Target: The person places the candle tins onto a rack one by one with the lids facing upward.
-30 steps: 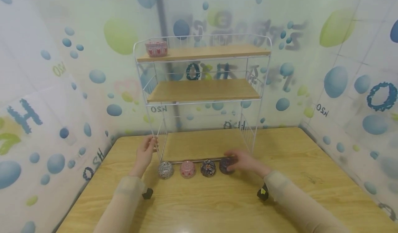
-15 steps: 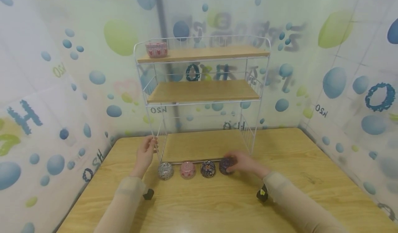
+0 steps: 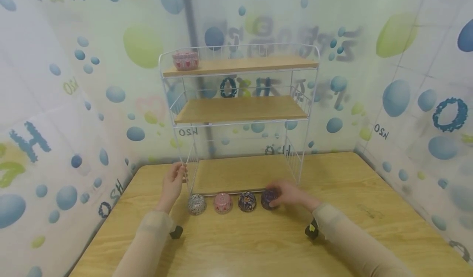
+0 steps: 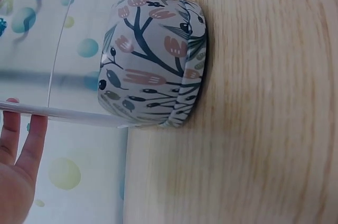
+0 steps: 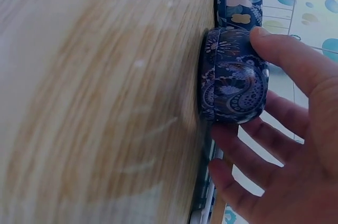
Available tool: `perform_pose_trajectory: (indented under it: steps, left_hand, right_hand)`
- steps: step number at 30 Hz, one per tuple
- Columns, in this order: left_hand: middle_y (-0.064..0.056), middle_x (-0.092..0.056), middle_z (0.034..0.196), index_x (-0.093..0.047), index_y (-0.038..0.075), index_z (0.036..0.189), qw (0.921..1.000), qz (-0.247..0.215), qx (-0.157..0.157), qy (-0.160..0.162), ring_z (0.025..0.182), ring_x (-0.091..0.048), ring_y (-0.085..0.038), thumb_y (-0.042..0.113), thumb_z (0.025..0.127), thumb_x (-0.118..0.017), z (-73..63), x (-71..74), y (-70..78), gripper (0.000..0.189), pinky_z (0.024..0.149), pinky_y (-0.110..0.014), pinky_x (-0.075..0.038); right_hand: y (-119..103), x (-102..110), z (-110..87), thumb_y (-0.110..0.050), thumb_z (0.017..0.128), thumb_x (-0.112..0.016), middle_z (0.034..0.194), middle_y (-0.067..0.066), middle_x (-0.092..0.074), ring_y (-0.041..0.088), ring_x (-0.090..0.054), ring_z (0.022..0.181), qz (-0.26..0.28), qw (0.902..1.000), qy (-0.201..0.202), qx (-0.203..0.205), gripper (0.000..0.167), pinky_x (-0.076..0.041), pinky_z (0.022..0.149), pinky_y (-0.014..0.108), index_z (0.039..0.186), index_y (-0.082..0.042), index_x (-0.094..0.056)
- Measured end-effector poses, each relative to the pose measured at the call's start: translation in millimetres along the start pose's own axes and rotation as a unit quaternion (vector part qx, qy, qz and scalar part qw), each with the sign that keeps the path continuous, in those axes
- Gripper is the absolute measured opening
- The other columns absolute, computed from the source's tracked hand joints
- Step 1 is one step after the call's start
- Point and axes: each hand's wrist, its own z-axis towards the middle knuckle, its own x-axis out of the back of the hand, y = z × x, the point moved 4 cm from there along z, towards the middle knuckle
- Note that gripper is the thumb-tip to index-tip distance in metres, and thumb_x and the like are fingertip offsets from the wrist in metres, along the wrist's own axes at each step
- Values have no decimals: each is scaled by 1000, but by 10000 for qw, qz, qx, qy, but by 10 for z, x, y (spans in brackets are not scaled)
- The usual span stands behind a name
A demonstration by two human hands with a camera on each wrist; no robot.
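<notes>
My left hand (image 3: 173, 186) holds the front left post of a white wire shelf rack (image 3: 242, 123) with wooden boards. My right hand (image 3: 290, 193) grips a small round dark blue paisley tin (image 5: 237, 76), thumb on one side and fingers on the other. That tin stands on the table, its wider rim downward. To its left, in a row before the rack, stand a dark floral tin (image 3: 246, 202), a pink tin (image 3: 223, 203) and a white tin (image 4: 150, 60) with a branch and flower print.
Another pink tin (image 3: 186, 60) with red hearts sits at the left end of the top board. The middle board (image 3: 242, 108) and bottom board (image 3: 242, 172) lie below it. A wooden table (image 3: 236, 240) carries everything, with a patterned curtain (image 3: 142, 43) behind.
The head view has shifted slightly. My right hand stays at the dark blue tin, its fingers a little closer round it, and my left hand keeps holding the post.
</notes>
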Motion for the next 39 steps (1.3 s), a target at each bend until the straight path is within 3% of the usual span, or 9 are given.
perform_pose_trajectory:
  steps: [2,5,8,13,16,23,26,33,39]
  left_hand:
    - [-24,-56,103,-53,-8,117,10000,-37,3,-19,90,-57,-22,9,104,-42,-38,4,71,24,78,-39,-58]
    - [-19,-57,102,-53,-6,118,10000,27,-89,19,89,-57,-18,13,105,-42,-24,11,-20,25,76,-34,-58]
    - [-19,-57,103,-53,-6,118,9999,48,-116,45,89,-58,-19,14,105,-42,-30,19,-2,26,75,-29,-57]
    - [-27,-55,105,-52,-9,119,9999,116,-19,58,89,-58,-20,9,105,-41,-75,29,152,26,77,-38,-58]
    - [-25,-55,103,-52,-10,118,9999,129,-91,36,86,-57,-16,7,104,-41,-68,31,115,25,75,-37,-58]
    - [-14,-56,103,-54,-3,121,10000,-67,22,50,87,-57,-13,16,105,-43,46,9,-211,27,77,-34,-58]
    - [-11,-56,101,-54,-2,119,10000,-47,-34,56,87,-57,-13,20,105,-43,54,-4,-238,28,76,-33,-58]
    - [-12,-55,101,-54,-2,118,9999,-84,-68,53,87,-57,-14,20,105,-42,48,-16,-216,28,75,-29,-57]
    - [-25,-55,104,-54,-5,116,9999,-151,-25,-16,86,-57,-12,11,105,-42,14,-11,-65,23,74,-28,-57]
  right_hand:
    - [-11,-1,-4,-22,72,-83,120,16,-62,34,-56,110,-11,10000,-34,-24,56,-43,98,54,120,-1,-62]
    - [-32,-1,-2,-21,72,-83,121,17,-62,36,-56,112,2,9999,-49,-97,57,-42,99,55,121,0,-62]
    - [-53,-1,5,-21,71,-83,122,18,-61,37,-55,113,-134,9997,-81,-176,58,-42,100,54,121,-1,-62]
    - [-105,-2,23,-21,68,-85,121,17,-62,36,-56,112,-297,9987,-184,-371,61,-43,99,53,121,-1,-62]
    - [-121,-10,35,-20,67,-85,120,16,-62,34,-57,109,-449,9977,-245,-434,62,-45,98,51,121,-1,-62]
    - [-112,-24,42,-18,64,-86,116,14,-63,31,-59,105,-528,9965,-262,-599,65,-47,95,49,122,-1,-61]
    - [-107,-31,42,-18,63,-87,116,13,-64,30,-59,105,-520,9959,-280,-688,67,-47,95,49,122,-1,-61]
    - [-88,-54,35,-18,61,-88,115,12,-65,28,-60,103,-458,9953,-282,-807,69,-48,94,48,123,-1,-61]
    - [-67,-65,36,-17,61,-88,113,10,-65,25,-61,101,-267,9959,-287,-809,69,-50,92,46,123,-2,-61]
